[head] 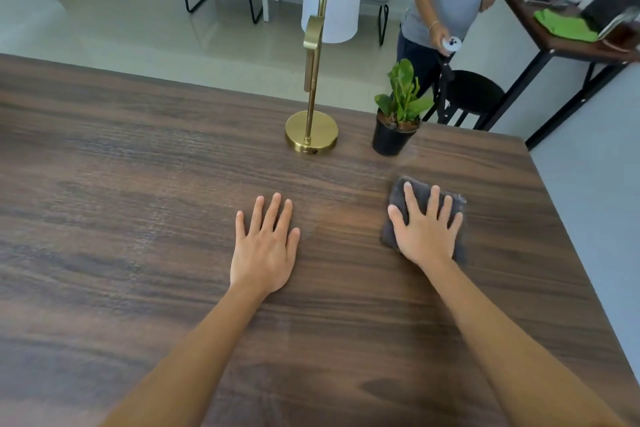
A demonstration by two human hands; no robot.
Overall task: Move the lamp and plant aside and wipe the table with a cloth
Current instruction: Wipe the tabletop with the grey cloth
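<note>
Your left hand (pixel 265 246) lies flat and empty on the counter (pixel 121 201), nearer you than the lamp (pixel 311 130). The lamp looks top-heavy (grip its stem). Right of it, the plant (pixel 394 135) seems light. Your right hand (pixel 424 229) presses the soft cloth (pixel 415 191), splayed.

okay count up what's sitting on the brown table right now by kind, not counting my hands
Lamp: 1
Potted plant: 1
Cloth: 1, under the right hand
Total: 3
</note>
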